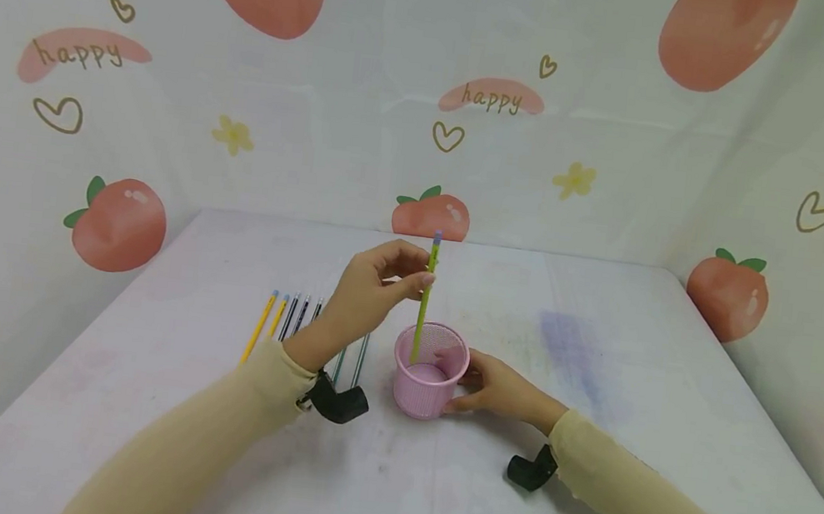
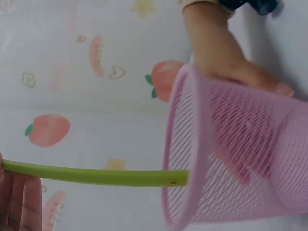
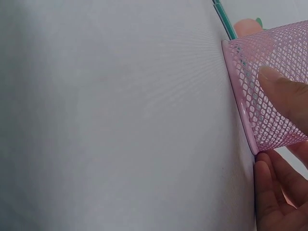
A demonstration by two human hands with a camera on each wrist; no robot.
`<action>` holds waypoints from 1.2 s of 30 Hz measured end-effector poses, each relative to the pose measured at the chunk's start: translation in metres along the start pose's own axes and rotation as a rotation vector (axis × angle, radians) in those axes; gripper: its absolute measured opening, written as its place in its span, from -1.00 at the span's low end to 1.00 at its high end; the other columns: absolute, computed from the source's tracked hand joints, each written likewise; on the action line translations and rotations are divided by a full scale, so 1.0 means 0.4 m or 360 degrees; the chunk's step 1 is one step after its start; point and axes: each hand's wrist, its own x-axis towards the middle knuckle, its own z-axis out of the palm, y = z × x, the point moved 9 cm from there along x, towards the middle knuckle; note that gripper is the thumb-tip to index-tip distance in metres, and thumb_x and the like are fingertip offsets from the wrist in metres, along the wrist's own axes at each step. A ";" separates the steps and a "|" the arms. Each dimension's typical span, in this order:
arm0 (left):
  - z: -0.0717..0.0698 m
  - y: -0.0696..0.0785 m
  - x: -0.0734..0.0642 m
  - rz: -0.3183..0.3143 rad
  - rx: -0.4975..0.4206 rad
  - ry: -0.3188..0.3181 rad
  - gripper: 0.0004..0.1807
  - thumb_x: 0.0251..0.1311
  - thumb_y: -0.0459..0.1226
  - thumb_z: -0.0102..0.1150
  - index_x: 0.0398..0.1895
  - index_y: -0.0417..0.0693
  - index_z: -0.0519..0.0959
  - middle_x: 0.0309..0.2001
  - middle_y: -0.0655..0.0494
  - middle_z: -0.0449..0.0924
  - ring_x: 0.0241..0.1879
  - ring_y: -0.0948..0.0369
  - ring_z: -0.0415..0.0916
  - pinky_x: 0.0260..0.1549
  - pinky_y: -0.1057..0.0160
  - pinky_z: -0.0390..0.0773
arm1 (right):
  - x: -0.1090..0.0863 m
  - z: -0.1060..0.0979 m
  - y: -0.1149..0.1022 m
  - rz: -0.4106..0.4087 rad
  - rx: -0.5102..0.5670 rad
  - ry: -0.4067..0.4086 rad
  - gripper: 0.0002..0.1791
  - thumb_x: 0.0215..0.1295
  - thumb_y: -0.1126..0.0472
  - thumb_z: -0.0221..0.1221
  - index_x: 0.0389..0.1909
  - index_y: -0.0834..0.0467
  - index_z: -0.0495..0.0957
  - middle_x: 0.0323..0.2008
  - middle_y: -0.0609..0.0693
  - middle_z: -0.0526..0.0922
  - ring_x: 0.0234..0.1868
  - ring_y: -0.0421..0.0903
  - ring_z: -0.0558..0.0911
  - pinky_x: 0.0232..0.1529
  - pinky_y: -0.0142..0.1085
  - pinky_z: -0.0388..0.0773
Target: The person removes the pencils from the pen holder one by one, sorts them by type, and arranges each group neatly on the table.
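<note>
A yellow-green pencil (image 1: 427,292) with a purplish eraser end stands nearly upright, pinched near its top between the thumb and fingers of my left hand (image 1: 366,292). Its lower end is at the mouth of a pink mesh pen cup (image 1: 420,398); in the left wrist view the pencil tip overlaps the cup's rim (image 2: 198,159). My right hand (image 1: 507,391) grips the cup's right side, thumb (image 3: 284,98) toward the front and fingers round the back. The cup stands upright on the table.
Left of the cup, several pencils lie in a row on the white table (image 1: 387,489): yellow pencils (image 1: 259,326), dark pencils (image 1: 289,317) and teal pencils (image 1: 360,360), partly hidden by my left arm. A printed cloth (image 1: 347,158) hangs behind. Black wrist mounts (image 1: 340,403) sit at both cuffs.
</note>
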 end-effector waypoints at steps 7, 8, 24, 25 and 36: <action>-0.091 -0.006 0.038 -0.0076 -0.0154 0.0133 -0.77 0.26 -0.41 0.19 -0.07 -0.36 0.52 -0.27 0.10 0.59 -0.30 0.28 0.62 -0.20 0.18 0.70 | -0.004 0.001 -0.001 0.0001 -0.0009 0.0011 -0.20 0.02 0.22 0.45 0.29 0.27 0.33 0.19 0.18 0.52 0.20 0.11 0.53 0.27 -0.08 0.44; -0.104 -0.010 0.041 -0.0098 -0.0157 0.0150 -0.76 0.27 -0.40 0.19 -0.05 -0.36 0.52 -0.28 0.12 0.58 -0.30 0.25 0.63 -0.20 0.19 0.70 | -0.004 0.002 -0.001 0.0000 0.0006 0.0010 -0.20 0.02 0.23 0.45 0.30 0.28 0.33 0.19 0.19 0.52 0.20 0.11 0.54 0.26 -0.11 0.45; -0.306 -0.125 0.048 -0.0336 0.0082 0.0318 -0.60 0.29 -0.31 0.18 0.17 -0.20 0.45 -0.26 0.14 0.55 -0.30 0.34 0.63 -0.20 0.28 0.69 | -0.003 0.005 0.000 -0.0040 0.0107 -0.0023 -0.16 0.03 0.28 0.43 0.34 0.31 0.27 0.23 0.23 0.47 0.22 0.14 0.51 0.22 -0.35 0.47; -0.319 -0.133 0.046 -0.0348 0.0105 0.0325 -0.59 0.29 -0.30 0.19 0.18 -0.19 0.45 -0.27 0.16 0.55 -0.30 0.34 0.62 -0.21 0.30 0.69 | -0.003 0.005 0.000 -0.0040 0.0104 -0.0023 -0.16 0.03 0.28 0.43 0.34 0.31 0.27 0.23 0.23 0.47 0.22 0.13 0.51 0.22 -0.36 0.46; -0.443 -0.230 0.007 -0.0639 0.0417 0.0255 -0.45 0.32 -0.28 0.16 0.35 -0.18 0.32 -0.22 0.13 0.52 -0.37 0.41 0.60 -0.26 0.35 0.68 | -0.001 0.006 -0.003 -0.0032 0.0092 -0.0028 -0.17 0.04 0.28 0.43 0.35 0.30 0.27 0.23 0.22 0.48 0.22 0.12 0.51 0.21 -0.39 0.46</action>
